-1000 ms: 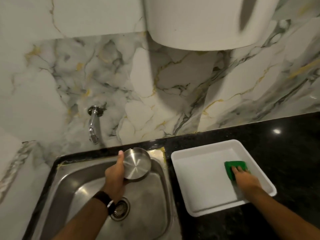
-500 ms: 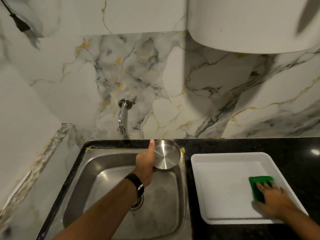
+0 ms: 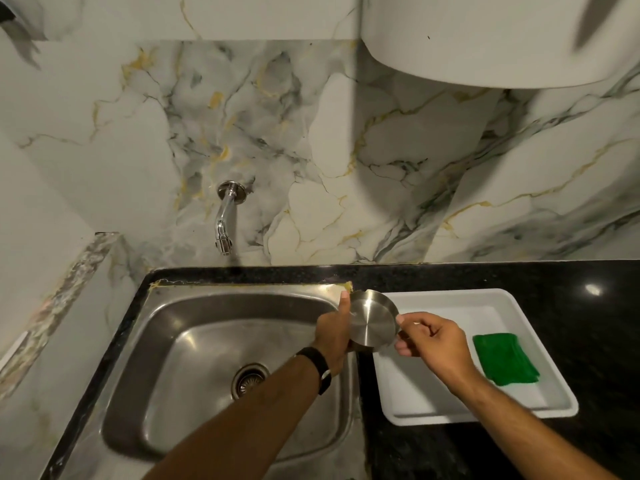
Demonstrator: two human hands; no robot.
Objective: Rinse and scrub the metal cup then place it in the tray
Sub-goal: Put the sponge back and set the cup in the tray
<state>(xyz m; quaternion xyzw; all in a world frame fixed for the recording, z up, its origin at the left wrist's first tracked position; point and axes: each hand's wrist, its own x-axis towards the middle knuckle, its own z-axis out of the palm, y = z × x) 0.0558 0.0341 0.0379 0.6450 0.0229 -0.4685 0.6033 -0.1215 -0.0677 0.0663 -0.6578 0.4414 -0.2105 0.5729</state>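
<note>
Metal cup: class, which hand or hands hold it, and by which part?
The left hand grips the metal cup by its side wall, thumb up along the rim. The right hand pinches its opposite rim edge with the fingertips.

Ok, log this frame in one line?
left hand: holds cup over sink edge | right hand: fingers at cup rim | sponge: lying in tray | tap: no water visible

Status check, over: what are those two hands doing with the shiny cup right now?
Left hand grips metal cup at sink's right edge. Right hand touching its rim, no sponge. Green sponge lies in white tray. Nothing blocking.
</note>
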